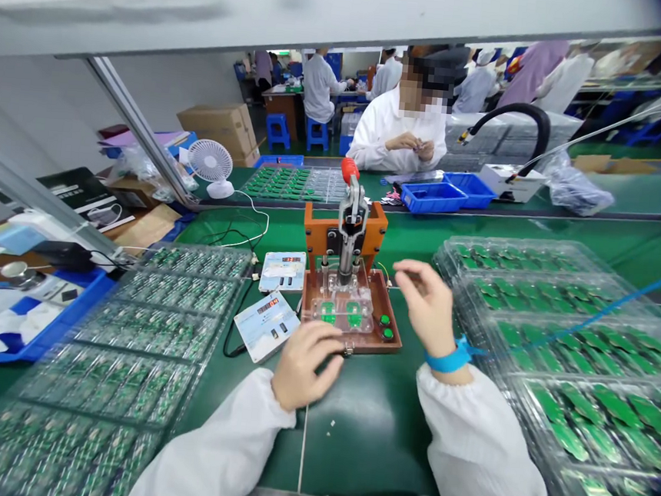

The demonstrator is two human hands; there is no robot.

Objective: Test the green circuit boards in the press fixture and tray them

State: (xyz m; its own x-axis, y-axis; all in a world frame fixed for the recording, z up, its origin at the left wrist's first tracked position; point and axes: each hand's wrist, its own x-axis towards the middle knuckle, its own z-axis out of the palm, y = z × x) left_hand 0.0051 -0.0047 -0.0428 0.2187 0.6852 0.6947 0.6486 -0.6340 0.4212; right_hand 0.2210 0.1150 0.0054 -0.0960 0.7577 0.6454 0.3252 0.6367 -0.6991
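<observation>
In the middle of the bench stands a toggle-clamp test fixture (pixel 346 238) with an orange frame and a brown base. Its red knob (pixel 350 170) points up. Below the clamp, a clear plate (pixel 341 312) holds two green boards (pixel 353 314). My left hand (pixel 307 362) is at the fixture's front left edge, thumb apart from its loosely bent fingers, with nothing visible in it. Raised at the fixture's right side, my right hand (pixel 426 306) has its fingers partly stretched and seems to hold nothing. A blue wrist strap (pixel 449 356) circles that wrist.
Clear trays of green circuit boards lie to the left (pixel 149 332) and stacked to the right (pixel 577 339). Two small meter boxes (pixel 266 326) sit left of the fixture. Across the bench are blue bins (pixel 433 197), a white fan (pixel 211 162) and a co-worker (pixel 376 128).
</observation>
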